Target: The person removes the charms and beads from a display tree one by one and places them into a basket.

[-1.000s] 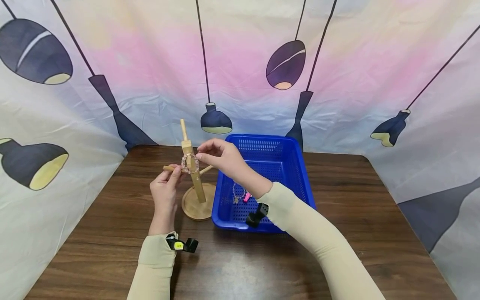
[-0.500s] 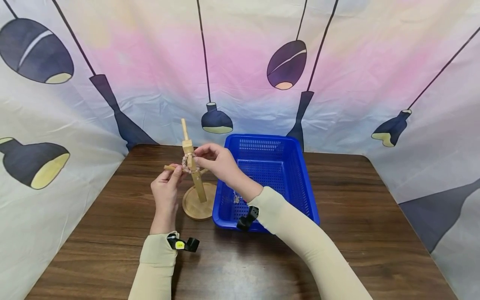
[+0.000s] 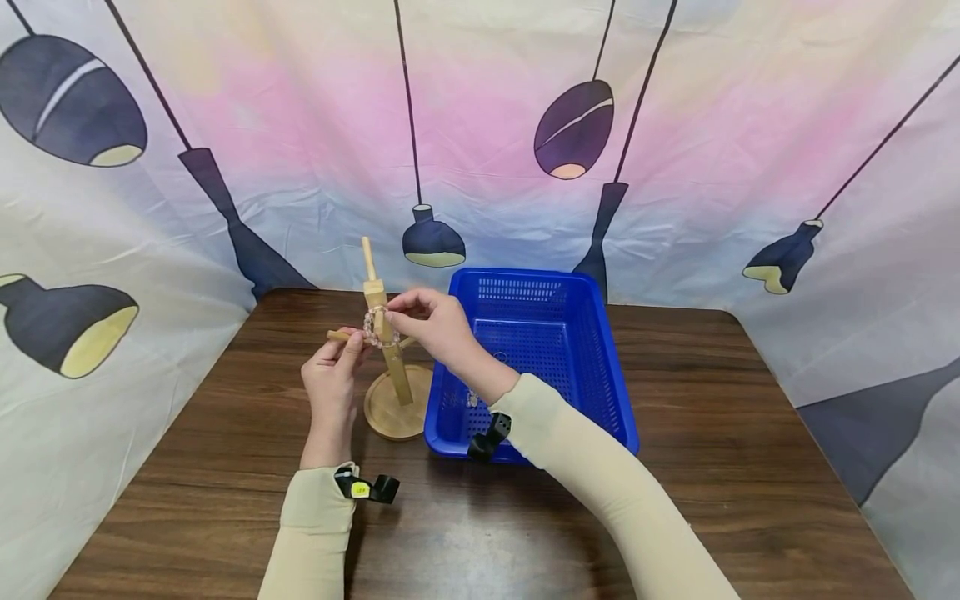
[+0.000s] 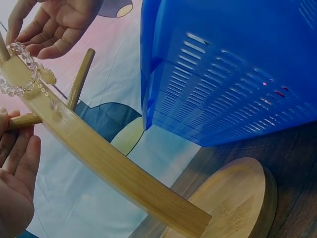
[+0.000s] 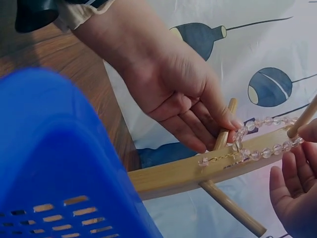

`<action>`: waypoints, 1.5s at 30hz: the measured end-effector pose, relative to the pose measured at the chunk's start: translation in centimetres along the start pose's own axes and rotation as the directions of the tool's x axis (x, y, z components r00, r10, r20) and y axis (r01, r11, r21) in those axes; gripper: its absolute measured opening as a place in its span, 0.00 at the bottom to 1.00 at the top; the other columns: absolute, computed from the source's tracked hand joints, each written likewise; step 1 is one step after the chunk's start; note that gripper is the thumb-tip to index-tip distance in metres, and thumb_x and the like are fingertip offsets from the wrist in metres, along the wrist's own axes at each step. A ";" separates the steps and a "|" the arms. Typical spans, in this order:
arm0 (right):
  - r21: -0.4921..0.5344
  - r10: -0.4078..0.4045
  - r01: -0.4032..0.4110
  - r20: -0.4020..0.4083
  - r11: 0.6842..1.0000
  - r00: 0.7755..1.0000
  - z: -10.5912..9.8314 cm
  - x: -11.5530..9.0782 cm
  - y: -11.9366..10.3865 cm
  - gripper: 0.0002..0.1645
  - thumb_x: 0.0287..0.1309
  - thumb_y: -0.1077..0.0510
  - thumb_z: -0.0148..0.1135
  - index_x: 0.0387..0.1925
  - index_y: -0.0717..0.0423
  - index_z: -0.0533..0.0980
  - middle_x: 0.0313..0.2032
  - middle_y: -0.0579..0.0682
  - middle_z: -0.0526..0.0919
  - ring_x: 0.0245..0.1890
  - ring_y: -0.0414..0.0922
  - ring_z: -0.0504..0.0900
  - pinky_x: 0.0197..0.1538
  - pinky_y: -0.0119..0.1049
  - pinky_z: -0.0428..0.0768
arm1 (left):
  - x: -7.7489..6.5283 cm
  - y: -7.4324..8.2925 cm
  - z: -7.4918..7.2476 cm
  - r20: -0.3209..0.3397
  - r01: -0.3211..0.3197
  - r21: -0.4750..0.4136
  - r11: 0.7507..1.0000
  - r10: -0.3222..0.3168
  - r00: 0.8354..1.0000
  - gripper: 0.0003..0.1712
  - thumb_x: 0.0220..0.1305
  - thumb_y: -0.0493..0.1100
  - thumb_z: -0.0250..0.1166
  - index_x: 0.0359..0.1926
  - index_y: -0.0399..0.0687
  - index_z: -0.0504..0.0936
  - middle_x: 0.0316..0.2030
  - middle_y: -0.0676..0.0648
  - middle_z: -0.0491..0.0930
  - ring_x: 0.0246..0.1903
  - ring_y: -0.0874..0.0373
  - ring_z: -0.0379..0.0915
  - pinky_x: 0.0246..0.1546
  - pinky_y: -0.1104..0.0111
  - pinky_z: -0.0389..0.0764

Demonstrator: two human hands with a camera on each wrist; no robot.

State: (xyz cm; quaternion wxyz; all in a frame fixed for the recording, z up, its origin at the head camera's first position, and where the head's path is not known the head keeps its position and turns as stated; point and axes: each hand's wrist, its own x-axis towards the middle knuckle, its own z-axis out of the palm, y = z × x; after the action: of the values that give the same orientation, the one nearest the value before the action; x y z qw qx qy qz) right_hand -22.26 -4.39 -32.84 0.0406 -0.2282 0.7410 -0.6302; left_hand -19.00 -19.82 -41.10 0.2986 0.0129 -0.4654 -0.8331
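Observation:
A wooden stand [image 3: 399, 379] with several pegs and a round base leans back beside the basket. A bracelet of clear pinkish beads [image 5: 267, 152] loops round a peg near the top of its post, and a gold-coloured charm [image 4: 48, 76] dangles from it. With thumb and fingertips, my right hand [image 3: 435, 325] pinches the bracelet's right side; the right wrist view shows the thumb on the beads. My left hand [image 3: 330, 387] grips the stand's left side peg [image 4: 22, 121] between thumb and fingers, just below the bracelet.
A blue plastic basket [image 3: 618, 375] stands right of the stand, under my right forearm. Inside it lies a small beaded piece [image 3: 472, 398], partly covered by the arm. A printed cloth [image 3: 495, 150] hangs behind the dark wooden table [image 3: 202, 475].
My right hand has shifted slightly left and down towards the post, its forearm now covering the pink item in the basket. The left hand keeps its grip on the peg.

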 end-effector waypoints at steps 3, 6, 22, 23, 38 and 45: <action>-0.021 -0.001 0.001 -0.007 1.000 1.000 0.0 0.1 0.1 0.12 0.66 0.62 0.67 0.47 0.65 0.84 0.46 0.64 0.88 0.32 0.30 0.80 0.34 0.21 0.80 | 0.0 0.1 -0.1 -0.013 0.013 0.011 1.000 -0.013 1.000 0.04 0.63 0.33 0.71 0.32 0.44 0.88 0.28 0.53 0.88 0.31 0.67 0.87 0.37 0.77 0.89; -0.038 -0.004 0.003 -0.008 0.999 1.000 -0.1 0.1 0.1 0.12 0.66 0.61 0.67 0.46 0.65 0.85 0.45 0.63 0.89 0.30 0.29 0.79 0.33 0.21 0.80 | 0.0 0.2 -0.1 -0.022 0.026 0.025 0.999 -0.026 0.999 0.06 0.64 0.32 0.70 0.31 0.46 0.88 0.28 0.53 0.88 0.31 0.68 0.86 0.37 0.77 0.89; -0.034 -0.014 0.014 0.013 0.999 1.000 -0.4 0.0 0.0 0.12 0.65 0.61 0.68 0.46 0.64 0.86 0.44 0.64 0.89 0.28 0.29 0.78 0.30 0.22 0.76 | 0.0 0.2 0.2 0.027 -0.007 0.006 1.000 0.007 1.000 0.10 0.67 0.30 0.66 0.31 0.46 0.87 0.28 0.54 0.89 0.32 0.67 0.87 0.39 0.75 0.90; -0.035 -0.014 0.015 0.013 0.999 1.000 -0.4 -0.1 0.0 0.12 0.65 0.61 0.68 0.46 0.64 0.86 0.44 0.64 0.89 0.28 0.29 0.78 0.30 0.22 0.76 | 0.0 0.2 0.1 0.030 -0.007 0.005 1.000 0.007 1.000 0.09 0.67 0.30 0.66 0.31 0.46 0.87 0.28 0.54 0.89 0.32 0.67 0.88 0.40 0.74 0.90; -0.030 -0.016 0.017 0.032 0.999 0.999 -0.5 -0.5 -0.4 0.11 0.65 0.62 0.68 0.45 0.65 0.85 0.44 0.64 0.89 0.28 0.29 0.79 0.32 0.24 0.80 | 0.1 0.2 0.1 0.029 -0.002 0.009 1.000 0.002 1.000 0.10 0.68 0.29 0.65 0.32 0.45 0.87 0.28 0.54 0.89 0.32 0.66 0.87 0.39 0.75 0.90; -0.035 -0.011 0.012 0.035 0.999 0.999 -0.6 -0.6 -0.5 0.11 0.65 0.61 0.68 0.45 0.65 0.86 0.43 0.64 0.89 0.32 0.44 0.85 0.41 0.48 0.89 | 0.2 0.2 0.0 0.017 0.005 0.024 1.000 -0.005 1.000 0.09 0.67 0.29 0.66 0.32 0.43 0.87 0.28 0.54 0.89 0.32 0.67 0.87 0.39 0.75 0.89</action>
State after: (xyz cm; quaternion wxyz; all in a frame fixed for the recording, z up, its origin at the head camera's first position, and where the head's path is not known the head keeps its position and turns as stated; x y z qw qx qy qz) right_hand -21.75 -3.66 -32.38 0.0457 -0.2439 0.7499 -0.6132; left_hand -19.04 -19.98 -40.91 0.2925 0.0106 -0.4777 -0.8283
